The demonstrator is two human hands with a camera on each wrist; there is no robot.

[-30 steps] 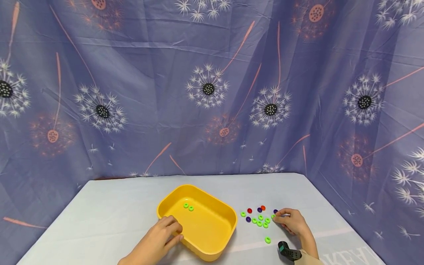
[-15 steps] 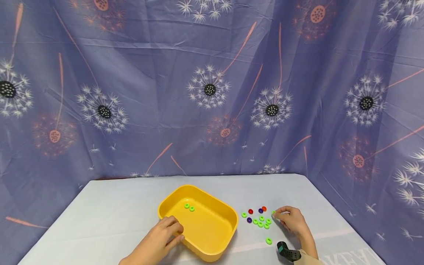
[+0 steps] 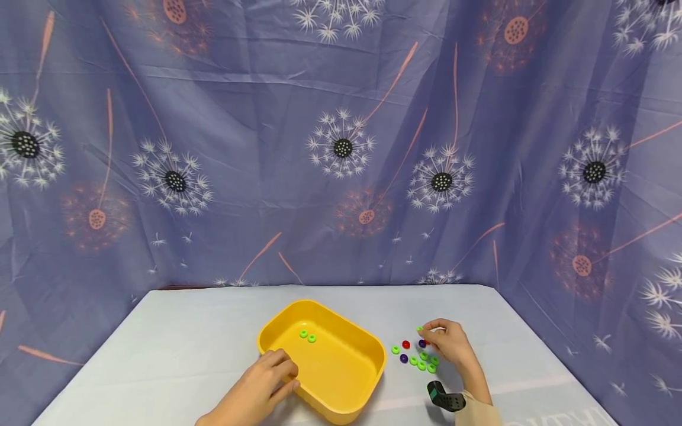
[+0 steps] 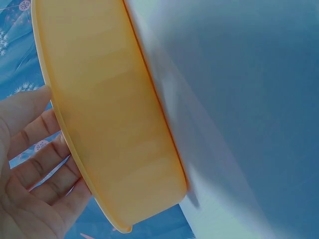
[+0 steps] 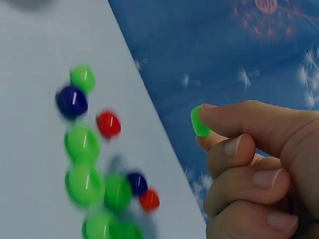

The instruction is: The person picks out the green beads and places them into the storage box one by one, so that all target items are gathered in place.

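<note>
Left hand (image 3: 261, 383) grips a yellow tray (image 3: 341, 373); two green rings (image 3: 311, 340) inside.

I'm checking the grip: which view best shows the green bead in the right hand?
The right wrist view: the green bead is large there, pinched by the right hand. The head view shows only a green speck; the left wrist view, none of it.

Curtain (image 3: 288, 201): purple-blue and wrinkly, across the top of the frame
White fluffy flowers (image 3: 343, 147): on the curtain, with black middles
Table (image 3: 186, 331): pale, across the bottom of the frame
Letters (image 3: 565, 418): faint, lower right
</note>
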